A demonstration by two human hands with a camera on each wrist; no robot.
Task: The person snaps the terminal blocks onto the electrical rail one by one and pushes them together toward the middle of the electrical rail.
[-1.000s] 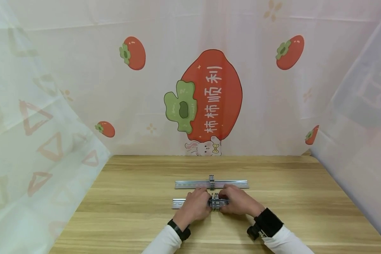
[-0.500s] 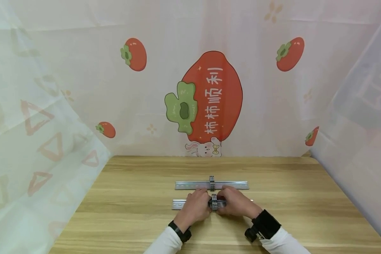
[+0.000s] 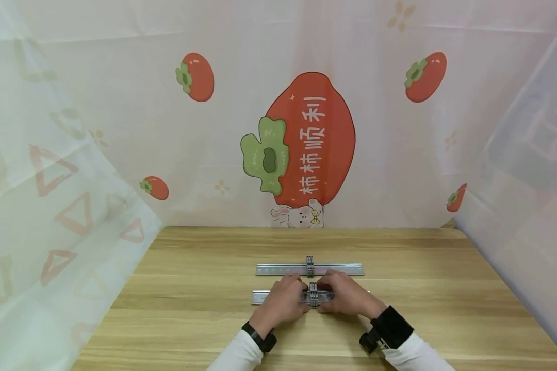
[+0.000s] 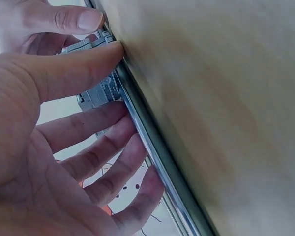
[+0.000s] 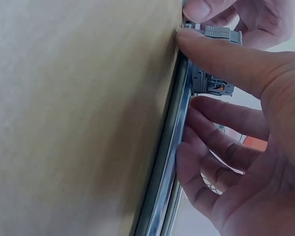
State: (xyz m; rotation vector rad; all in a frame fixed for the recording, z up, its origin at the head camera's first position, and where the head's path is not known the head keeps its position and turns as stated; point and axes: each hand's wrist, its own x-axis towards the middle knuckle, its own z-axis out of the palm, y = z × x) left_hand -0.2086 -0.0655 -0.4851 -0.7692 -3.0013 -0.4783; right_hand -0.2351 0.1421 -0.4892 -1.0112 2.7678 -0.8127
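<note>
Grey plastic terminal blocks (image 3: 313, 295) on a silver metal rail (image 3: 261, 296) being pinched by left hand (image 3: 284, 302) and right hand (image 3: 348, 296), second silver rail (image 3: 339, 269) lying beyond on the wooden surface (image 3: 190, 288).

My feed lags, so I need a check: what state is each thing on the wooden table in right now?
Near silver metal rail: flat on the wooden table, under both hands.
Grey plastic terminal blocks: seated on the near rail, pinched from both sides.
Left hand: gripping the blocks and rail.
Right hand: gripping the blocks and rail.
Far silver metal rail: flat, untouched.
Grey blocks on the far rail: mounted mid-rail, untouched.
</note>
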